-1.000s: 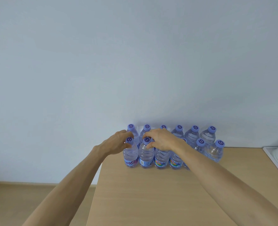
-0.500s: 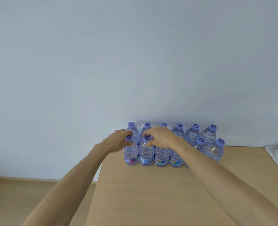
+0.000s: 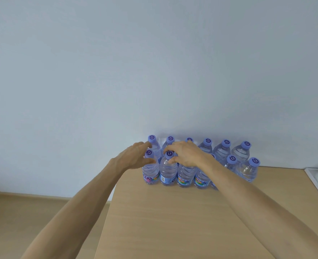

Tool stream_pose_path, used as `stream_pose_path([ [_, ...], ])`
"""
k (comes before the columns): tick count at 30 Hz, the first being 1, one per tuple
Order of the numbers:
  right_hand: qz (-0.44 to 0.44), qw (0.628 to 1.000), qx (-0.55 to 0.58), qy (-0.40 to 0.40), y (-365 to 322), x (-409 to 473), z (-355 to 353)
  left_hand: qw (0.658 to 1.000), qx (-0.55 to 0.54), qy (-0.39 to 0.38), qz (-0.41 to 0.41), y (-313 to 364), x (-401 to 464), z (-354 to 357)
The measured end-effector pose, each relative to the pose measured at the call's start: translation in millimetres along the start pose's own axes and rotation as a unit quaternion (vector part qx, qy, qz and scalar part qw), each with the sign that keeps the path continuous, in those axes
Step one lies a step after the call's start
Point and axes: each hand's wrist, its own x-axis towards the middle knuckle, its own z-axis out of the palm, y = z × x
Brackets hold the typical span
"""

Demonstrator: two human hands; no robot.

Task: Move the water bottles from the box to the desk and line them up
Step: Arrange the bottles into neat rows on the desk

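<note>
The left hand (image 3: 133, 157) has been opening, fingers loosening around the end bottle (image 3: 150, 170); the right hand (image 3: 184, 154) is pinching the neighbouring bottle (image 3: 168, 171) near the surface (image 3: 173, 221) edge.

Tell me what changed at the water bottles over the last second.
Little changed. The left hand eased its fingers apart around the neck of the front-left clear plastic water bottle with the purple cap; the right hand kept pinching the neck of the neighbouring bottle. Both rows of bottles stayed upright where they stood on the light wooden desk.
</note>
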Motion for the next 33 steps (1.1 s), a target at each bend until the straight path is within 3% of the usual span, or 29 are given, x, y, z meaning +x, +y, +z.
stream_pose_path([
  [16, -0.002, 1.0, 0.01, -0.001, 3, 1, 2, 0.998, -0.01, -0.008, 0.061, -3, -3, 1],
  [29, -0.007, 1.0, -0.003, 0.001, 3, 2, 3, 1.0, 0.028, -0.01, 0.008, 6, -5, -1],
  [33, -0.006, 0.998, -0.053, 0.019, 0, 3, 4, 1.0, 0.021, -0.012, 0.011, 7, -4, -2],
])
